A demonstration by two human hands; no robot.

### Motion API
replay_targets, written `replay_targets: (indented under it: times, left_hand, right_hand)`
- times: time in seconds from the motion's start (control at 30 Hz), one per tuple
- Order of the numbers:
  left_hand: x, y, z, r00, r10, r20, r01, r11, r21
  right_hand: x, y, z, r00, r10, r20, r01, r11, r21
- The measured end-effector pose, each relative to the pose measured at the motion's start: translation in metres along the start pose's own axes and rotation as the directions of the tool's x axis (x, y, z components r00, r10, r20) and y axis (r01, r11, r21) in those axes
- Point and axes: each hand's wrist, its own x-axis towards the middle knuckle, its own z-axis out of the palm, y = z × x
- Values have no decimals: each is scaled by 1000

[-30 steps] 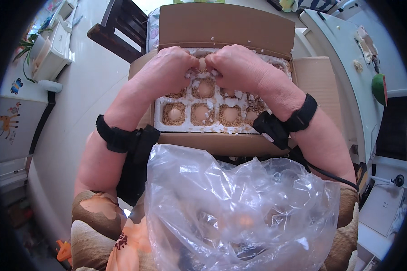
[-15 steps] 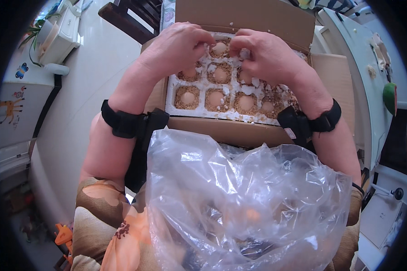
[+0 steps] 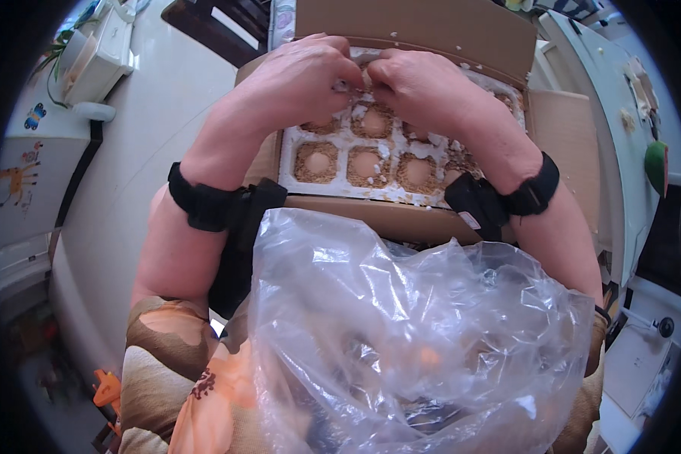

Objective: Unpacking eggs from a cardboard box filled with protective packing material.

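No readable text, brand or number anywhere in view. Only label I can pick out: 1 small white label (image 3: 469, 220) on the black module (image 3: 483, 198) strapped to the wrist behind the right hand (image 3: 422, 85). Sits near the module's lower-left edge; print too small to resolve. Pictorial stuff, far left: white cabinet (image 3: 53, 168) carries decals. 1 blue butterfly decal (image 3: 35, 116) above the seam, near the cabinet's right edge. 1 giraffe decal (image 3: 12, 186) below the seam, further left. Lettering beside either: can't tell.
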Motion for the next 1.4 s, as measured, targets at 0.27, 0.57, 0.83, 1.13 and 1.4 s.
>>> replay_targets:
  times: [0.27, 0.57, 0.83, 1.13, 1.4]
  left_hand:
    - [5, 5, 2, 1000, -1, 1, 1, 999, 37]
    - [7, 11, 7, 1000, -6, -8, 7, 997, 70]
    - [-2, 16, 11, 996, -80, 49, 75, 992, 100]
    - [-5, 10, 12, 998, -58, -26, 60, 994, 88]
    - [12, 13, 9, 996, -93, 18, 90, 991, 103]
  right_hand:
    - [-6, 4, 1, 997, -56, -62, 58, 998, 38]
    - [-34, 24, -5, 974, -94, -205, 120, 986, 119]
    - [-24, 14, 4, 979, -94, -181, 81, 994, -78]
    - [-10, -9, -13, 998, 50, 34, -46, 993, -112]
    - [-22, 4, -8, 982, 131, -133, -117, 987, 107]
